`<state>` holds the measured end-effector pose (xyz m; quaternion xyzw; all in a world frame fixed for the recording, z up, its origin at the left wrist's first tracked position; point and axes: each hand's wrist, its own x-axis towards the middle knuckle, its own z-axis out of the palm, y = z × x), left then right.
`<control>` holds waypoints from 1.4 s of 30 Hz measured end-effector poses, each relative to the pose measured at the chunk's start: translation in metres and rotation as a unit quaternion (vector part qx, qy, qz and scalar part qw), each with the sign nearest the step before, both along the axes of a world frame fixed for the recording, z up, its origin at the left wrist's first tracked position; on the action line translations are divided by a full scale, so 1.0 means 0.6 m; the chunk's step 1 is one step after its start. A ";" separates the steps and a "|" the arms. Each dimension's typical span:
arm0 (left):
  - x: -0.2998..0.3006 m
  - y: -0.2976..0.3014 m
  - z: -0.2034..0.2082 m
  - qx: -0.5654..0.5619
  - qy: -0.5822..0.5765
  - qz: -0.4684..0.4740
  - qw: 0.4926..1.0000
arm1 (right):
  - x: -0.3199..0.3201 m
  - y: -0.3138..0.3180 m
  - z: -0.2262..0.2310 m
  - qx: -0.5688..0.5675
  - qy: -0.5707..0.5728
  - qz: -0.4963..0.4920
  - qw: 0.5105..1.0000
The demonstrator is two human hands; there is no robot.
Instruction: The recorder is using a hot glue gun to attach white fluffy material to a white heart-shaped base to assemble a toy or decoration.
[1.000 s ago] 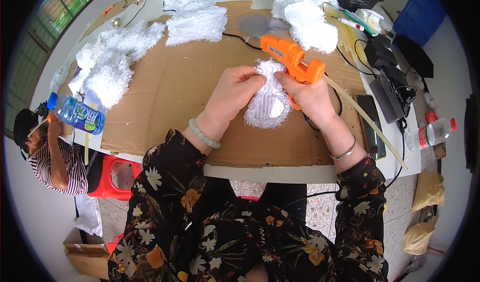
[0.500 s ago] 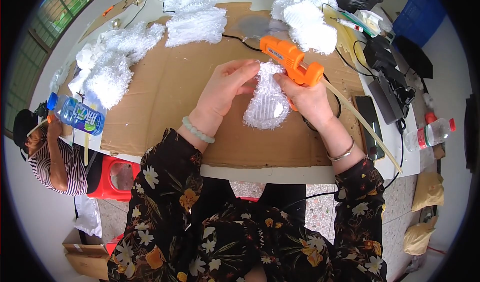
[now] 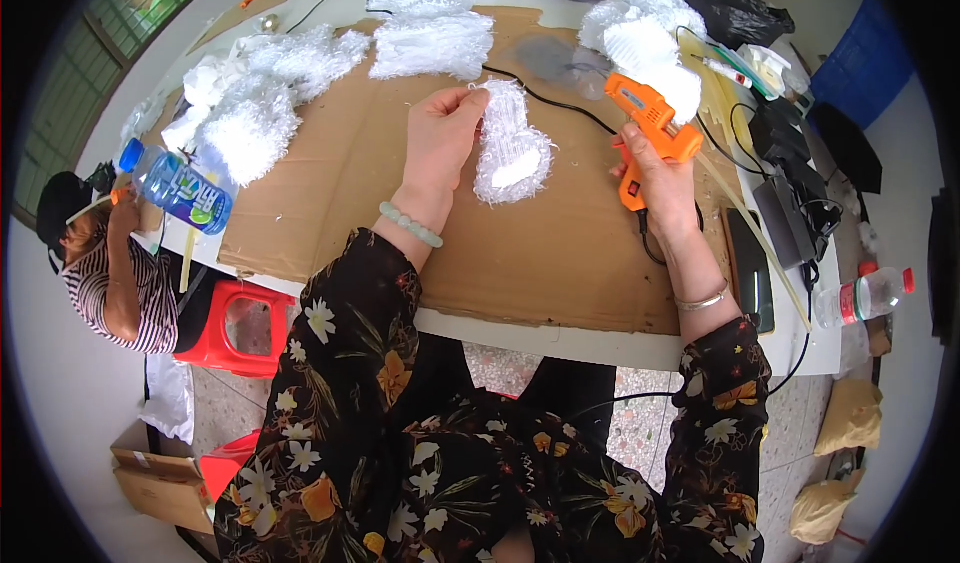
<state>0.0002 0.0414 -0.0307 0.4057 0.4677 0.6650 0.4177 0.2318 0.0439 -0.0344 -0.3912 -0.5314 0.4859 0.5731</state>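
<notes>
While left hand (image 3: 440,138) pinches white fluffy piece (image 3: 510,148) upright at frame centre, exposing its face, right hand (image 3: 655,178) grips orange glue gun (image 3: 648,133) aside, nozzle clear of cardboard (image 3: 560,253).

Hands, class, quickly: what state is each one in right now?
Left hand: closed, fingers pinching the top edge of the white fluffy tinsel piece.
Right hand: closed around the orange plastic glue gun.
</notes>
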 end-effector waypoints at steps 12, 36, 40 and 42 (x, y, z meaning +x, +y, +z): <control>-0.014 -0.022 -0.012 -0.015 -0.145 0.092 0.985 | 0.002 -0.066 0.028 0.026 0.014 0.066 0.997; -0.055 -0.035 -0.055 -0.054 -0.077 0.178 0.980 | -0.060 -0.102 -0.016 0.112 -0.244 0.132 0.954; -0.068 -0.027 -0.069 -0.048 -0.030 0.182 0.982 | -0.072 -0.100 -0.032 0.158 -0.288 0.108 0.938; -0.078 -0.024 -0.079 -0.059 -0.002 0.168 0.984 | -0.086 -0.098 -0.048 0.207 -0.309 0.080 0.925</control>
